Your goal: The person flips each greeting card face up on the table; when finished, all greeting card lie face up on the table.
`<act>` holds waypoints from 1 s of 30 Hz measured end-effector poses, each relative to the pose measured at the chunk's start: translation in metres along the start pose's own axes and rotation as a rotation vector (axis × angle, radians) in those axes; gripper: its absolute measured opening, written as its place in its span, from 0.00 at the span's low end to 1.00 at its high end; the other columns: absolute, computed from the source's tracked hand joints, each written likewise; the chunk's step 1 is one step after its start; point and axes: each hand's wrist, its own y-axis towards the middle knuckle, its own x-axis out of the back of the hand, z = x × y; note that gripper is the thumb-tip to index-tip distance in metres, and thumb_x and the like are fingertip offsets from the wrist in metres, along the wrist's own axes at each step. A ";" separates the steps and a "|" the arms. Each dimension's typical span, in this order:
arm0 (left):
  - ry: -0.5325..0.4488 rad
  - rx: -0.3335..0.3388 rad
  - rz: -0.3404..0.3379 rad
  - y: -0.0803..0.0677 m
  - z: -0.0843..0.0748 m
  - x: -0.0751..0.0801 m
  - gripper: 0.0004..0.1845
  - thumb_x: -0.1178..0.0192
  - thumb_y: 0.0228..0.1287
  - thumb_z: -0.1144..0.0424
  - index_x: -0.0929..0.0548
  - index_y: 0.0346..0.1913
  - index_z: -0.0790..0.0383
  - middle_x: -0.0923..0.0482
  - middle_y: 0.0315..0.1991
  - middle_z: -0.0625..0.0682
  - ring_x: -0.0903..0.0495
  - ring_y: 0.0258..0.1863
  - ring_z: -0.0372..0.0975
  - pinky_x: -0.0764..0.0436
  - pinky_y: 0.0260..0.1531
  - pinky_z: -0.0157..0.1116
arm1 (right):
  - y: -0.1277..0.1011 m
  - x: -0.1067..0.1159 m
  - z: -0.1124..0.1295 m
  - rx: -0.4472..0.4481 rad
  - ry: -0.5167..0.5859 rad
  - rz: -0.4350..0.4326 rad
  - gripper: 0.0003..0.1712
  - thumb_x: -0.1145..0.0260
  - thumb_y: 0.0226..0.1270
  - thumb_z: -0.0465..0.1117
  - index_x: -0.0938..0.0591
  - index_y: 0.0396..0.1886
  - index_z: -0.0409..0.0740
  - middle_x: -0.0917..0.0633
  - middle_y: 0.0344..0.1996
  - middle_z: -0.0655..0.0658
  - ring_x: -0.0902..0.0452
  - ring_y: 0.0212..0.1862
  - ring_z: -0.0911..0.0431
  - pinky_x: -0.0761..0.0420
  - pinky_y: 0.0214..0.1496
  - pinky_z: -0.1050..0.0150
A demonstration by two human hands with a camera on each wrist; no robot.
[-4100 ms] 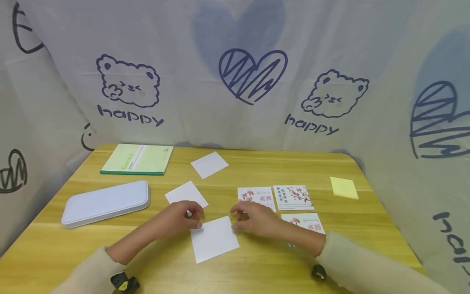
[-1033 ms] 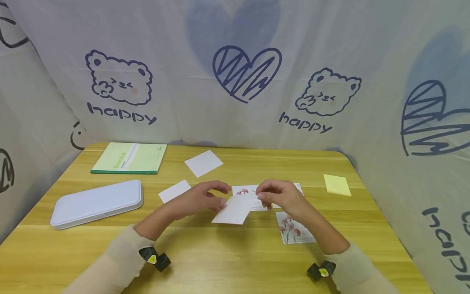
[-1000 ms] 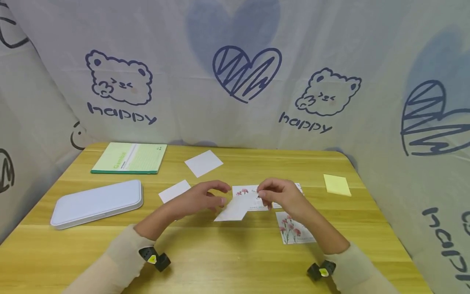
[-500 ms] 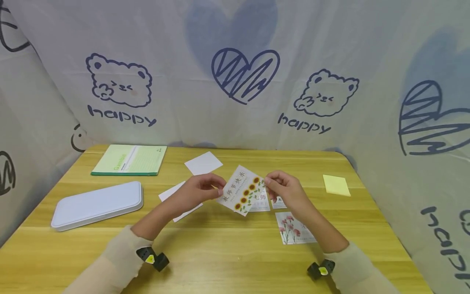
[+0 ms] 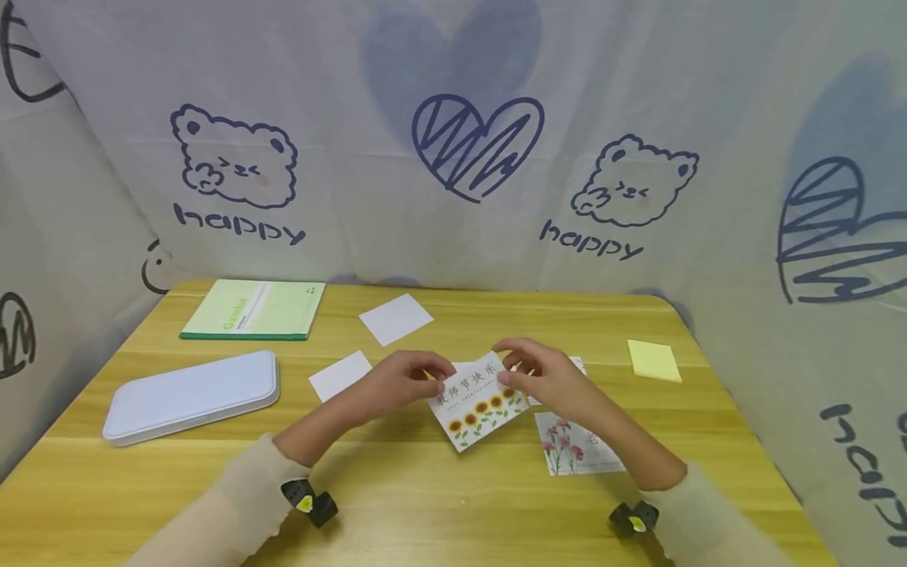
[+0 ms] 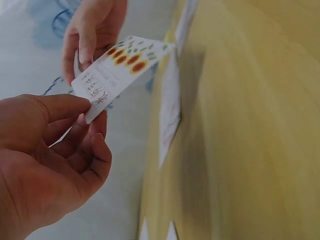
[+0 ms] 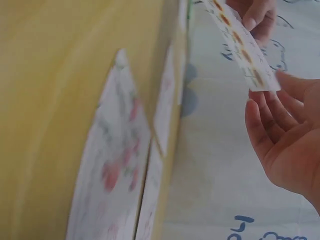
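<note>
A white greeting card with a row of sunflowers and Chinese writing point(image 5: 478, 405) is held up over the middle of the table, printed face showing. At its left edge my left hand point(image 5: 400, 382) pinches it between thumb and fingers. My right hand point(image 5: 549, 378) pinches the upper right edge, thumb in front. In the left wrist view the sunflower card point(image 6: 122, 70) hangs clear of the tabletop between both hands. Just right of it, a card with pink carnations point(image 5: 577, 445) lies face up, partly behind my right forearm. More printed cards behind are mostly covered by my hands.
Two blank white cards lie left of centre, a far card point(image 5: 395, 319) and a nearer card point(image 5: 340, 376). A pale green notebook point(image 5: 251, 309) and a white pencil case point(image 5: 191, 396) lie at the left. A yellow sticky note point(image 5: 653, 361) lies far right; a printed curtain point(image 5: 354, 197) hangs behind.
The blank-looking card was picked up from the table and flipped, showing its sunflower side. Since half a second ago it has turned more upright and come slightly lower, with both hands on it.
</note>
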 end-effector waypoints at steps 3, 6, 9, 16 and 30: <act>0.053 -0.011 0.049 0.005 0.002 -0.008 0.12 0.40 0.70 0.67 0.14 0.54 0.59 0.17 0.45 0.51 0.23 0.41 0.39 0.23 0.42 0.33 | -0.003 0.001 -0.004 -0.041 -0.016 0.046 0.23 0.35 0.73 0.41 0.24 0.66 0.52 0.16 0.40 0.46 0.18 0.36 0.50 0.16 0.39 0.53; 0.084 -0.033 0.073 0.009 0.005 -0.014 0.12 0.40 0.70 0.68 0.13 0.52 0.60 0.16 0.46 0.51 0.24 0.39 0.37 0.23 0.42 0.32 | -0.009 0.002 -0.010 -0.068 -0.048 0.074 0.22 0.35 0.73 0.38 0.23 0.65 0.50 0.16 0.39 0.47 0.17 0.35 0.47 0.15 0.38 0.56; 0.093 -0.046 0.101 0.012 0.009 -0.019 0.11 0.39 0.69 0.69 0.13 0.50 0.60 0.15 0.46 0.51 0.23 0.37 0.36 0.23 0.40 0.31 | -0.015 0.001 -0.017 -0.081 -0.111 0.102 0.16 0.36 0.73 0.39 0.19 0.59 0.49 0.16 0.37 0.49 0.17 0.34 0.48 0.17 0.35 0.62; 0.123 0.024 0.156 0.009 0.022 -0.031 0.08 0.35 0.65 0.65 0.13 0.46 0.55 0.16 0.39 0.45 0.22 0.38 0.36 0.23 0.41 0.33 | -0.027 -0.002 -0.027 -0.139 -0.255 0.103 0.05 0.34 0.71 0.44 0.16 0.43 0.51 0.17 0.32 0.54 0.23 0.27 0.58 0.23 0.27 0.64; 0.447 -0.024 0.136 0.016 0.029 -0.050 0.05 0.35 0.68 0.62 0.14 0.44 0.54 0.18 0.37 0.42 0.24 0.38 0.34 0.23 0.46 0.36 | -0.034 -0.008 -0.040 -0.119 -0.428 0.119 0.04 0.32 0.70 0.42 0.17 0.40 0.49 0.19 0.22 0.57 0.32 0.11 0.62 0.30 0.15 0.67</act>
